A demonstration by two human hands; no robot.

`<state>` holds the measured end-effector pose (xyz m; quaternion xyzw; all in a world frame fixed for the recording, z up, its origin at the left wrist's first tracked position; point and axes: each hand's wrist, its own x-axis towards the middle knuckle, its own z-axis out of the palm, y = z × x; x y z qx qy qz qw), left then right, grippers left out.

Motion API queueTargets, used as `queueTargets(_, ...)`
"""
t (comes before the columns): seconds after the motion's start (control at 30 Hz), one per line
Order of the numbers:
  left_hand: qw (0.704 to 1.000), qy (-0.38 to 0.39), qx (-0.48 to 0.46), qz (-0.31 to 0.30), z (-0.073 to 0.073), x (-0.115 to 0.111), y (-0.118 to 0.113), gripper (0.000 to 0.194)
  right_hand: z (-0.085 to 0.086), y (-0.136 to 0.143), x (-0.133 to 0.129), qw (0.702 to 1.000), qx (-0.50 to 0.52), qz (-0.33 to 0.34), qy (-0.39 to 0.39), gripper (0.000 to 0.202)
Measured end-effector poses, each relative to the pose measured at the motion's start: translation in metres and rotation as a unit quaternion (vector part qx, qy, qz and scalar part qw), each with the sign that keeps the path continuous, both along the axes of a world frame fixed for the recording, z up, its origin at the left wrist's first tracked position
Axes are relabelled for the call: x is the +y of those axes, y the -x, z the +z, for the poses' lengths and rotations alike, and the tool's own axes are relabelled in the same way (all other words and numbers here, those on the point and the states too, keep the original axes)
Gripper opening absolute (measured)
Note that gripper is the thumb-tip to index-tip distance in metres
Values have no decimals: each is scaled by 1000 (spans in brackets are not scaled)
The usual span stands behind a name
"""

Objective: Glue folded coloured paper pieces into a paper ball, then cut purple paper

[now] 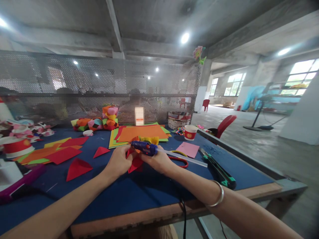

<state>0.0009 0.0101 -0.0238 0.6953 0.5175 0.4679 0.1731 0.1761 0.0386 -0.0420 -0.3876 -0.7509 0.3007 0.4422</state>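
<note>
Right hand [159, 162] wraps closed round a glossy blue glue gun [144, 147], clear rod-shaped glue stick [185, 156] jutting from its rear. Left hand [119, 161], thumb and fingers nearly together, pinches creased red paper [136, 165] just below the gun, over the table's middle. Flat, stacked coloured sheets [143, 133] behind; pointed red fold [78, 168] to the left. Smooth dark-blue tabletop [112, 202], wooden edge. Beyond: perforated metal screen [152, 79], bare concrete ceiling [154, 20].

Left hand [119, 161] partly hides red paper [136, 165]; folds seem unclear.
</note>
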Motion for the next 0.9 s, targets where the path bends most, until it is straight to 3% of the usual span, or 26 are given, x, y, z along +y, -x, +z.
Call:
queueTargets(0.27, 968, 143, -202, -39, 0, 2, 0, 34, 5, -4, -2, 1000, 15, 6, -26, 16)
queueTargets(0.6, 972, 134, -186, -58, 3, 2, -1, 16, 1, -1, 0, 999, 9, 0, -33, 14)
queueTargets(0.9, 942, 196, -249, -116, 2, -3, -4, 38, 0, -6, 5, 1000, 26, -10, -14, 14)
